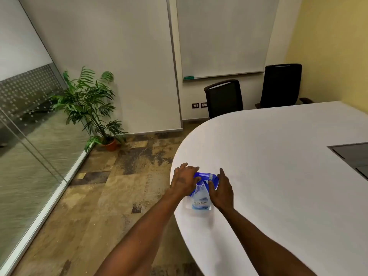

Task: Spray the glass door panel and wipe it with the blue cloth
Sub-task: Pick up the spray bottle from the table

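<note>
Both hands flank the spray bottle [201,196] standing upright near the white table's [278,176] edge, left hand [184,179] draped with loose fingers over its blue head, right hand [222,189] spread against its side, the blue behind possibly the cloth.

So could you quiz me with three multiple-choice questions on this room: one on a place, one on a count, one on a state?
1. Where does the clear spray bottle with the blue trigger head stand?
A floor
B white oval table
C chair

2. How many black office chairs are there?
A two
B four
C none

3. The potted green palm plant is:
A tipped over
B upright
C on the table

Answers: 1 B, it stands near the table's edge between both hands; 2 A, one and another stand beyond the table; 3 B, its pot sits on the floor.
</note>
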Tool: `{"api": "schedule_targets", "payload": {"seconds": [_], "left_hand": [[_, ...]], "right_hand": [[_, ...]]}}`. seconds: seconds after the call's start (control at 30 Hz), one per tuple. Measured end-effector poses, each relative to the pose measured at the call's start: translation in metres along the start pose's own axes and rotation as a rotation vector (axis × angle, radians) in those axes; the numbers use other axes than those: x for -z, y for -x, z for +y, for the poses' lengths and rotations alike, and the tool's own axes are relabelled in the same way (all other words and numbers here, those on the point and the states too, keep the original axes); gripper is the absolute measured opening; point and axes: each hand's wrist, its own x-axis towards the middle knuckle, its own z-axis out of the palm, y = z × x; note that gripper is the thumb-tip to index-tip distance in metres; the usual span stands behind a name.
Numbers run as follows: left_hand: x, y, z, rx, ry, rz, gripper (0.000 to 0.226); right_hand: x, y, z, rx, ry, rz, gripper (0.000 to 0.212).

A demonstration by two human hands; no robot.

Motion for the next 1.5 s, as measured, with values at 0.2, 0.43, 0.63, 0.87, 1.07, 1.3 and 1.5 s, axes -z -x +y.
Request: {"api": "schedule_targets", "payload": {"seconds": [0.2,0.43,0.63,0.87,1.07,1.3,1.5], "left_hand": [[-0.007,-0.001,0.007,0.091,0.144,0.033,0.03],[0.004,0.002,0.012,0.1,0.278,0.136,0.028],[0.022,0.023,0.006,0.154,0.44,0.346,0.031],[0.071,0.088,-0.025,0.21,0.601,0.562,0.028],[0.092,0.182,-0.09,0.369,0.995,0.619,0.024],[0.118,0.314,-0.171,0.598,1.232,0.847,0.03],[0.132,0.435,-0.236,0.731,1.254,1.039,0.036]], "right_hand": [[-0.01,-0.004,0.011,-0.011,-0.072,-0.072,0.041],[-0.021,0.001,0.01,-0.001,-0.136,-0.138,0.067],[-0.023,0.002,-0.026,0.12,-0.125,-0.07,0.07],[-0.04,0.03,-0.094,0.388,-0.24,-0.097,0.062],[-0.089,0.085,-0.148,0.553,-0.328,-0.258,0.054],[-0.174,0.191,-0.226,0.678,-0.433,-0.514,0.068],[-0.239,0.296,-0.288,0.741,-0.538,-0.754,0.067]]}}
